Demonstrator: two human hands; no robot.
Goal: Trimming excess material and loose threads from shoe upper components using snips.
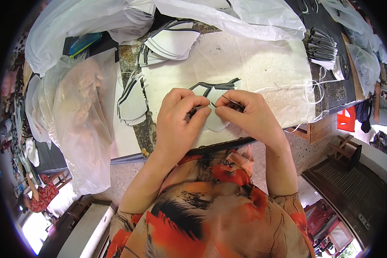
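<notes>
In the middle of the worktable, right in front of me, lies a small white cut piece with black edging (pixel 215 124). My left hand (pixel 175 118) pinches at the piece's upper edge, thumb against fingertips. Opposite it, my right hand (pixel 254 115) is closed in a pinch on the same dark edge, a short gap from the left fingertips. My fingers partly cover the piece. Just beyond my hands a dark edging strip (pixel 221 85) runs across more white material. Beneath everything is a large cream sheet (pixel 271 64).
Fanned stacks of white black-edged pieces (pixel 170 43) lie far left, with another stack (pixel 133 105) nearer. Clear plastic bags (pixel 84 124) drape over the left edge. At right are a dark-edged bundle (pixel 321 47), loose white cord (pixel 316 92) and a red stool (pixel 346 119).
</notes>
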